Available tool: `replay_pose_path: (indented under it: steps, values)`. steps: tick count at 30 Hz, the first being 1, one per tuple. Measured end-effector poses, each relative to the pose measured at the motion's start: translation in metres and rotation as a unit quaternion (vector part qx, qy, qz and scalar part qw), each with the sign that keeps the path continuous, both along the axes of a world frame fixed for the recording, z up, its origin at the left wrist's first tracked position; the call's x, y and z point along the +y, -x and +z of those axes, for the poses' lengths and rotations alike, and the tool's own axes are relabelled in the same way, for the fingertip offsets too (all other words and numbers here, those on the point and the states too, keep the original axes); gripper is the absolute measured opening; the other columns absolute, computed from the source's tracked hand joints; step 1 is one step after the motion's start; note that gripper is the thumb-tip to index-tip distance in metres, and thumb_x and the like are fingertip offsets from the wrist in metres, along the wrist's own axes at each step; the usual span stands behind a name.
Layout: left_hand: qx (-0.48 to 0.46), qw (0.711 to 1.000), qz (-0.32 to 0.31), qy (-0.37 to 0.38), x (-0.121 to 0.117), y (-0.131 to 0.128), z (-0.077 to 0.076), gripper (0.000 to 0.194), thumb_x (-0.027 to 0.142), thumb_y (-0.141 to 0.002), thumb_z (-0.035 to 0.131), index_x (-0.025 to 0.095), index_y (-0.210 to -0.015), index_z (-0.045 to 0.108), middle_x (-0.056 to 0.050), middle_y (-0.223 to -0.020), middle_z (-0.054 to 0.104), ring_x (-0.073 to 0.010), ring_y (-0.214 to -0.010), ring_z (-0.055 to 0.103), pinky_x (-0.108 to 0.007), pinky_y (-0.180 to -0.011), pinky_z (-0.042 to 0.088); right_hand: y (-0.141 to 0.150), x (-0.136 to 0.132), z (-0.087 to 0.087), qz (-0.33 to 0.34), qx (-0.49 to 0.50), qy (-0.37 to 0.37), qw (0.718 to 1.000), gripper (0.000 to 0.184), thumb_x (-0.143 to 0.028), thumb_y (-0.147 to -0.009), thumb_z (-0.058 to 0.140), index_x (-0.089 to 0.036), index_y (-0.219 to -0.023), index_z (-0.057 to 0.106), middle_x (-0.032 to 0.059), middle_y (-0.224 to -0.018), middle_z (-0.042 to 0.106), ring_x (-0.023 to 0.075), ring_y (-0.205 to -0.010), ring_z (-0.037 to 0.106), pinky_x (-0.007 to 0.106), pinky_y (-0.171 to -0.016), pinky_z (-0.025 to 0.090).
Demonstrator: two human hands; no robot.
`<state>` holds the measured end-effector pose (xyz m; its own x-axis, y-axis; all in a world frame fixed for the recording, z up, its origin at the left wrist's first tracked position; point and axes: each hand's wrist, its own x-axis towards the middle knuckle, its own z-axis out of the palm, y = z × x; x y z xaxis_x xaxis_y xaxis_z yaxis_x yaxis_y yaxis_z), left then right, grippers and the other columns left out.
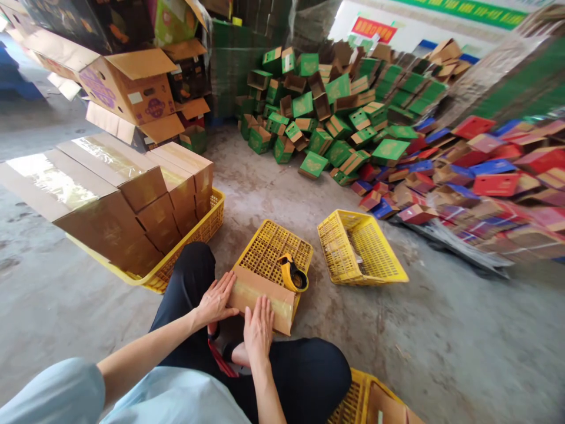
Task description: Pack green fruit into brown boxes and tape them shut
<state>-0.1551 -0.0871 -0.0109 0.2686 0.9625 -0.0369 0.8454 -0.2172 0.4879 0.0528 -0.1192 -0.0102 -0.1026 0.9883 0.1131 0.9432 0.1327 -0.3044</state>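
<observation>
A brown cardboard box with shiny tape along its top lies across the near end of an upturned yellow crate, between my knees. My left hand rests flat on the box's left end, fingers stretched out. Flat on the near middle of the same box lies my right hand, its fingers also straight. Just behind the box, a yellow tape dispenser with a dark roll opening sits on the crate, touched by neither hand.
Taped cartons fill a large yellow crate on my left. A tilted yellow basket stands to the right. Another crate is by my right knee. Green boxes and red and blue boxes lie heaped beyond.
</observation>
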Motion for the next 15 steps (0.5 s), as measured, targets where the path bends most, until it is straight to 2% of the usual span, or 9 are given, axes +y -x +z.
replay_pose_path:
  steps: [2,5,8,11,15]
  values:
    - [0.005,1.0,0.0,0.012,-0.002,-0.004,-0.004,0.11,0.066,-0.088,0.064,0.011,-0.168,0.012,-0.022,-0.172,0.013,-0.039,-0.158,0.022,-0.054,-0.121,0.034,0.02,0.009,0.002,0.051,-0.002,-0.004,0.999,0.061,-0.043,-0.11,0.028,-0.005,-0.156,0.046,0.0224,-0.158,0.046,0.0345,-0.15,0.042,0.054,-0.121,0.036]
    - [0.003,1.0,-0.009,0.01,-0.005,-0.004,-0.009,0.09,0.046,-0.096,0.054,0.013,-0.168,0.011,-0.019,-0.173,0.012,-0.0349,-0.159,0.024,-0.048,-0.119,0.04,0.052,0.025,0.007,0.118,0.012,-0.003,0.993,0.055,-0.033,-0.11,0.027,-0.008,-0.155,0.047,0.0174,-0.159,0.048,0.0297,-0.151,0.042,0.048,-0.123,0.035]
    - [0.007,1.0,-0.023,0.019,-0.004,0.002,-0.01,0.087,0.038,-0.095,0.052,0.012,-0.168,0.012,-0.02,-0.173,0.014,-0.0341,-0.158,0.027,-0.045,-0.116,0.044,0.066,0.035,0.01,0.139,0.029,-0.005,0.99,0.053,-0.028,-0.11,0.028,-0.009,-0.154,0.049,0.0146,-0.158,0.05,0.0262,-0.151,0.042,0.045,-0.124,0.034]
    - [0.031,0.997,-0.023,0.06,-0.003,0.003,-0.007,0.102,0.047,-0.089,0.061,0.012,-0.168,0.006,-0.022,-0.173,0.009,-0.0373,-0.155,0.034,-0.048,-0.114,0.046,0.052,0.034,0.008,0.129,0.028,-0.02,0.991,0.052,-0.028,-0.11,0.028,-0.011,-0.154,0.049,0.0136,-0.157,0.052,0.0247,-0.151,0.042,0.046,-0.125,0.032]
    - [0.073,0.992,-0.005,0.098,-0.003,-0.003,0.003,0.114,0.051,-0.083,0.068,0.014,-0.168,0.002,-0.022,-0.173,0.005,-0.0381,-0.155,0.032,-0.052,-0.115,0.044,0.003,0.025,0.002,0.079,-0.002,-0.034,0.996,0.054,-0.029,-0.11,0.024,-0.01,-0.157,0.045,0.0155,-0.158,0.05,0.026,-0.151,0.042,0.049,-0.124,0.032]
